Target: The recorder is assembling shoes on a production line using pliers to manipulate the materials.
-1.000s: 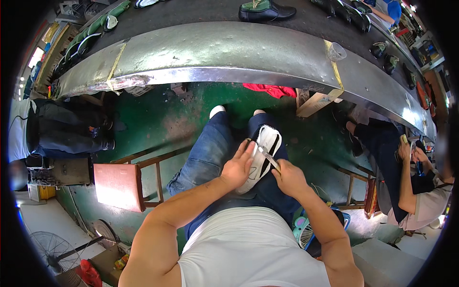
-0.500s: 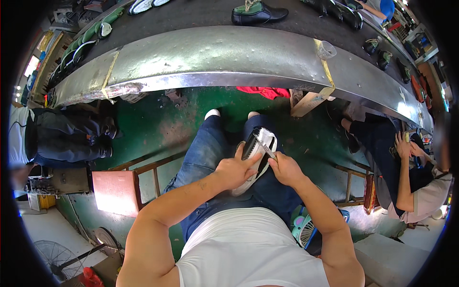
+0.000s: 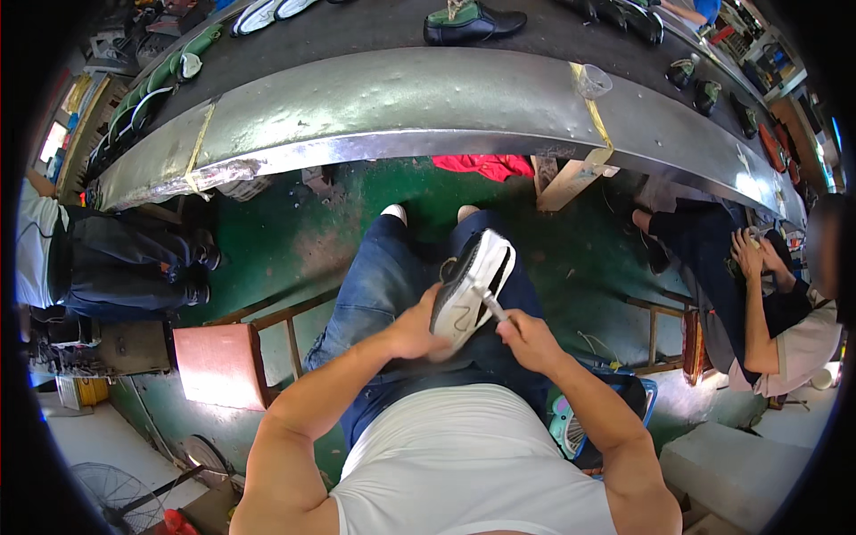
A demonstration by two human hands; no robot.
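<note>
A black shoe with a thick white sole point(image 3: 465, 308) is held at a slant over my thighs, its far end pointing away from me. My left hand point(image 3: 417, 330) grips its near left side, with the fingers partly behind the shoe. A short silver metal tool point(image 3: 491, 306) is closed in my right hand point(image 3: 528, 341). Its far end meets or overlaps the right side of the white sole; I cannot tell if it presses on it. A dark curved line shows on the sole's pale surface.
A long metal-edged conveyor bench point(image 3: 374, 98) spans the front, bearing a black-and-green shoe point(image 3: 473, 22) and several others. A clear cup point(image 3: 593, 82) sits on its edge. A brown stool point(image 3: 218, 364) stands left, a green fan point(image 3: 563, 423) right. People sit or stand at both sides.
The shoe has turned in my left hand and shows more of its white sole. My left hand has moved down and left along it. The metal tool has shifted toward the shoe's near part.
</note>
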